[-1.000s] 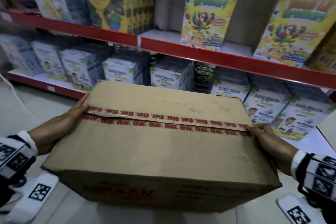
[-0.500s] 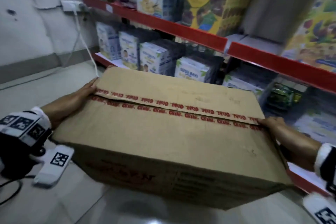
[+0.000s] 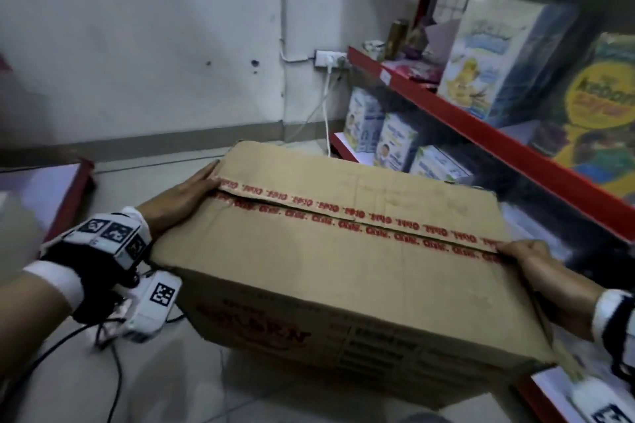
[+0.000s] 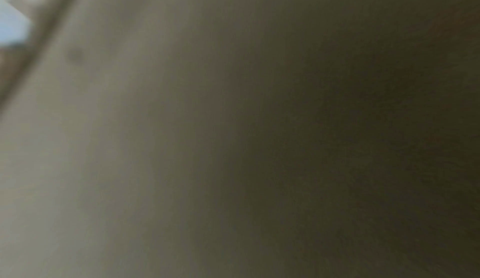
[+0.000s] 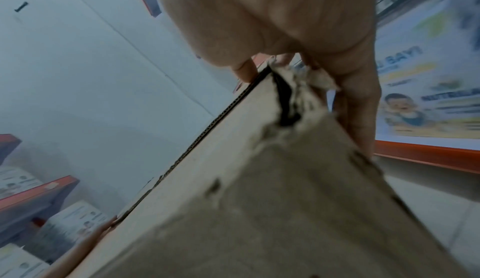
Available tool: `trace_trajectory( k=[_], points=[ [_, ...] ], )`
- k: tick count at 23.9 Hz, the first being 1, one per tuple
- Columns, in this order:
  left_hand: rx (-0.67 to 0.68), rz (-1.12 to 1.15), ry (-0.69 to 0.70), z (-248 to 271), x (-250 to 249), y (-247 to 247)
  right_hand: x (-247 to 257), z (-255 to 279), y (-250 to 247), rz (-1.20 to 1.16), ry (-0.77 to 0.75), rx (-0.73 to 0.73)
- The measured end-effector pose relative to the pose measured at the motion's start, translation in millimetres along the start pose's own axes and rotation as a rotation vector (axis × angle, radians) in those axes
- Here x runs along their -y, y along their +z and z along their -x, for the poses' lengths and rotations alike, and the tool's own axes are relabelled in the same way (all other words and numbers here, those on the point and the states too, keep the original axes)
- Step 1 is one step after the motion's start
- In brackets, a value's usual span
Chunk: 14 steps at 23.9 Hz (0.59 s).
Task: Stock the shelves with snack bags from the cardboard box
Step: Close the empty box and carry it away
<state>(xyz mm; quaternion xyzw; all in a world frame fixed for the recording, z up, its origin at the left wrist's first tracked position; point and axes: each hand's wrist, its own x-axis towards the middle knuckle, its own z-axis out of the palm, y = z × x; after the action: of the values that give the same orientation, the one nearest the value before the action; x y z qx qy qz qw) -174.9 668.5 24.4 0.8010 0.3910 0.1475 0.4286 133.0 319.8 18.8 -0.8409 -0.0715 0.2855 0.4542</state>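
Note:
A closed brown cardboard box [image 3: 343, 268] with a red-printed tape seam across its top is held up off the floor between both hands. My left hand [image 3: 192, 189] is on its left end, thumb along the top edge, the fingers hidden behind the box. My right hand [image 3: 529, 261] holds the right end, thumb on the top. In the right wrist view my right hand [image 5: 298, 36] grips a torn corner of the box [image 5: 259, 200]. The left wrist view is a dark blur of cardboard [image 4: 155, 139]. No snack bags are visible.
Red-edged shelves [image 3: 498, 144] run along the right, carrying milk cartons [image 3: 395, 148] and cereal boxes [image 3: 488, 55]. A wall socket [image 3: 326, 58] with a hanging cable sits in the corner ahead. Another low red shelf [image 3: 68, 189] stands at the left. Pale tiled floor [image 3: 171, 381] lies below.
The view and the carried box have swung left, away from facing the shelves; the white wall and corner now fill the far side. Both hands keep the same hold.

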Motion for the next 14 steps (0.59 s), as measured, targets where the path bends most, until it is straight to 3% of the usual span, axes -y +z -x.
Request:
trace_trajectory(
  k=[4,7,11,14],
  points=[
    [-0.199,0.014,-0.177,23.4,-3.5,-50.1,58.4,-11.1,25.5,0.031,-0.08,0.071],
    [-0.347,0.048,-0.191,40.3,-16.3,-79.8,106.2,-18.8,48.7,0.032,-0.146,0.121],
    [-0.34,0.184,-0.269,34.2,-25.5,-106.1,159.7,-44.2,79.4,0.005,-0.245,0.241],
    [-0.387,0.19,-0.276,-5.5,-24.8,-128.3,207.6,-88.4,106.5,-0.068,-0.291,0.316]
  ],
)
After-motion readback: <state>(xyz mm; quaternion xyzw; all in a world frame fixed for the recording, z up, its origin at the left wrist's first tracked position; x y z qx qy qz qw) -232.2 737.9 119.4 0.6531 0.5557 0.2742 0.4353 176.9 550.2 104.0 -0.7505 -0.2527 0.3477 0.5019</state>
